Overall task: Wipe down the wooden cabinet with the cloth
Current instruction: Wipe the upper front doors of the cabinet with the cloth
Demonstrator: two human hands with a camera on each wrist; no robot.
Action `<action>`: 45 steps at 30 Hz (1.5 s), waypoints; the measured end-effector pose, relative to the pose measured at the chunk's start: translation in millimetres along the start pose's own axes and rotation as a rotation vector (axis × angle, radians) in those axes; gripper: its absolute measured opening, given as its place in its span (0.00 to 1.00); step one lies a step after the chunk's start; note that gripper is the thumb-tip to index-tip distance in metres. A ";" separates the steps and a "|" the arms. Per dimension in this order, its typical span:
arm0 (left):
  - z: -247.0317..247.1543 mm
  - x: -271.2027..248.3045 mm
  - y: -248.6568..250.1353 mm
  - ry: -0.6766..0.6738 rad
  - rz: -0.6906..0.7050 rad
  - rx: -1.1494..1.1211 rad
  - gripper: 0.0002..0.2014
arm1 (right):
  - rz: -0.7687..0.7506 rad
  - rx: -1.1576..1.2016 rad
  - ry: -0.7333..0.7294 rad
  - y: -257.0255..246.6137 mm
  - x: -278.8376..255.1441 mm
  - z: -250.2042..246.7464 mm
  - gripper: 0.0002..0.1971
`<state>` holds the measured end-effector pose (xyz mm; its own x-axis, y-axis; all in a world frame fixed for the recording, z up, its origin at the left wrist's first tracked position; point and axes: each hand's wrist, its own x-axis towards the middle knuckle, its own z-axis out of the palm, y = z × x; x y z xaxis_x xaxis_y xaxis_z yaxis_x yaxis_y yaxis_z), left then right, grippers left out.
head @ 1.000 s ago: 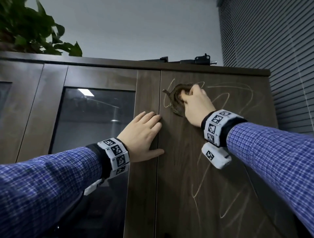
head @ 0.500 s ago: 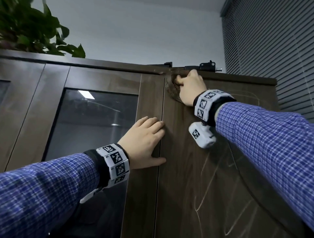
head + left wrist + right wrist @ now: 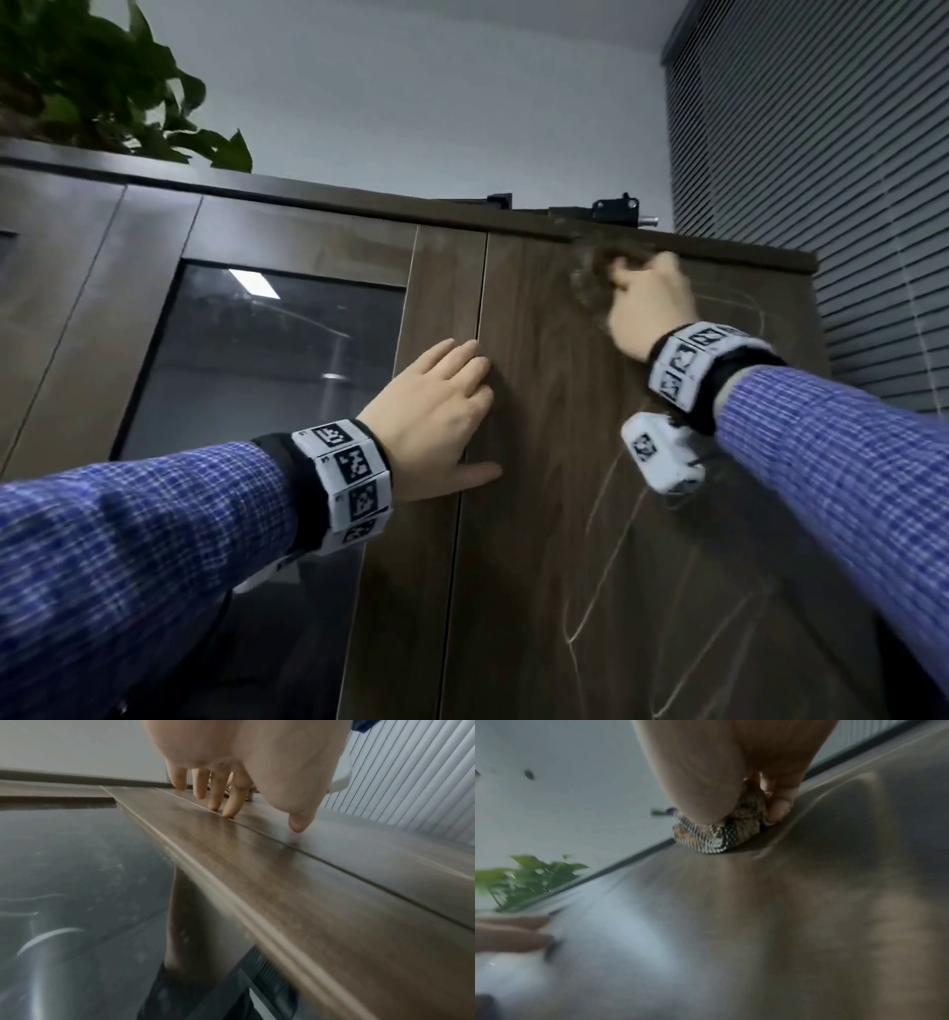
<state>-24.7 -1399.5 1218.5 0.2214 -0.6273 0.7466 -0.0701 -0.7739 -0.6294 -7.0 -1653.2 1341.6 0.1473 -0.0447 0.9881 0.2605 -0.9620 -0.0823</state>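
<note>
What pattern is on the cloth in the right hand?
The cloth has a small black-and-white check with brownish patches. It shows best in the right wrist view.

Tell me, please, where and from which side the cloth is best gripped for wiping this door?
Grip the cloth by its bunched middle, coming from the front, as the right hand does: it lies pressed flat against the upright cabinet door, so only its outer face is reachable.

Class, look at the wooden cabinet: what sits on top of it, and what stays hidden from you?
On the wooden cabinet sit a leafy plant and a black device. The plant's pot and the top surface are hidden behind the front edge.
</note>
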 end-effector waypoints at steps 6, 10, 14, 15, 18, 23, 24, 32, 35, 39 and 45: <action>-11.0 23.8 9.2 0.008 -0.013 -0.010 0.30 | 0.283 -0.045 0.014 19.8 -8.8 -11.2 0.17; -7.4 29.5 14.2 0.058 -0.015 0.018 0.25 | -0.110 -0.098 -0.089 -33.2 -37.5 2.8 0.21; -24.1 45.8 23.2 -0.030 -0.090 0.065 0.24 | -0.323 -0.091 -0.160 -56.4 -57.1 17.4 0.27; -30.7 51.8 26.6 -0.067 -0.098 0.076 0.23 | -0.325 -0.104 -0.174 -51.7 -55.0 16.5 0.26; -44.3 66.0 36.8 -0.150 -0.117 0.136 0.18 | -0.241 -0.099 -0.166 -21.6 -41.9 5.8 0.26; -45.4 75.1 50.5 -0.243 -0.173 0.213 0.20 | 0.119 -0.155 -0.106 86.9 -3.2 -27.1 0.23; -45.8 75.4 51.7 -0.257 -0.184 0.206 0.19 | 0.214 -0.159 -0.098 109.7 2.3 -36.3 0.21; -36.7 76.1 55.7 -0.287 -0.171 0.255 0.13 | 0.354 -0.131 -0.025 101.5 -19.9 -32.2 0.15; -40.6 77.0 63.7 -0.342 -0.164 0.341 0.14 | 0.061 -0.104 -0.095 53.8 -42.8 -19.8 0.14; -45.0 80.2 71.4 -0.350 -0.182 0.372 0.15 | -0.264 -0.083 -0.140 2.1 -86.8 5.9 0.28; -33.6 72.9 67.8 -0.301 -0.190 0.316 0.16 | -0.236 -0.068 -0.133 13.2 -94.0 9.3 0.28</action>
<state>-46.0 -1500.6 1237.5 0.4765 -0.3883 0.7888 0.2877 -0.7789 -0.5572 -8.6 -1659.2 1246.4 0.2149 0.2142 0.9529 0.2388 -0.9576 0.1614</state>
